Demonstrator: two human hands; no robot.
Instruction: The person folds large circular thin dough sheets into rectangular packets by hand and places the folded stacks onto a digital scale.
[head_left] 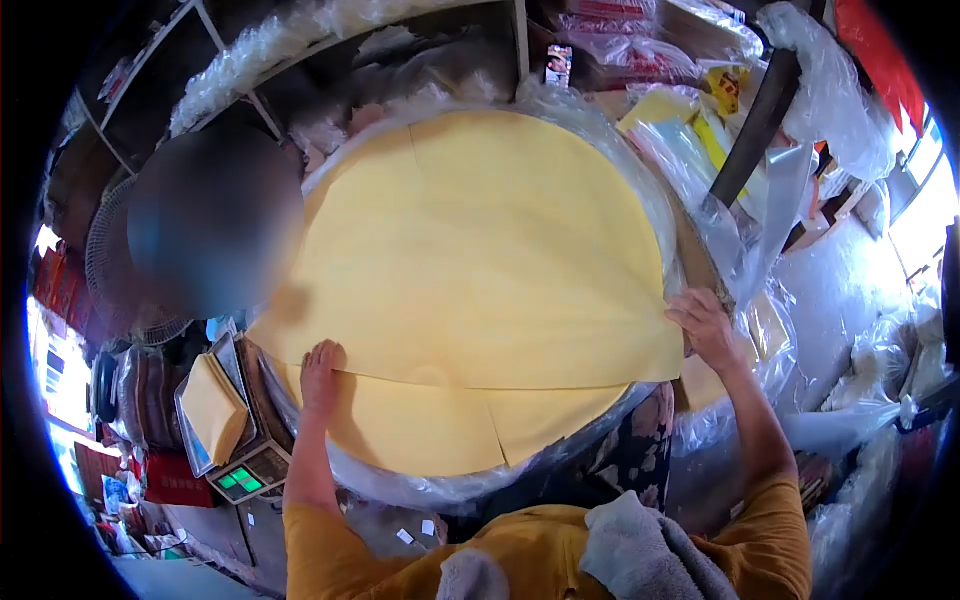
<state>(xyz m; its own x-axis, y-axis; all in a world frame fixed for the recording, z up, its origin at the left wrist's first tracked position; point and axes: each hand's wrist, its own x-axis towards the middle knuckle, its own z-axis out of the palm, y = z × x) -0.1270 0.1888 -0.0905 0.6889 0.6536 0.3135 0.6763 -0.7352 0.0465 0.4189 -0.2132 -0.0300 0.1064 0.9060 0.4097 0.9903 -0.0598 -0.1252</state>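
Note:
A large, thin yellow sheet (480,250) is spread over the top of a round, plastic-lined surface. Its front edge runs across more yellow sheeting (420,425), which has a slit near the front. My left hand (320,378) rests at the sheet's front left edge, its fingers laid on the top face. At the right edge, my right hand (705,325) pinches the sheet's rim, and faint creases fan out from there. I cannot tell whether the sheet is paper or another material.
Clear plastic (430,488) wraps the round rim. To the left, folded yellow sheets (213,410) lie on a scale with a lit green display (241,482). A fan (110,250) stands behind a blurred patch. Plastic-wrapped bundles and a dark post (757,130) are at the right.

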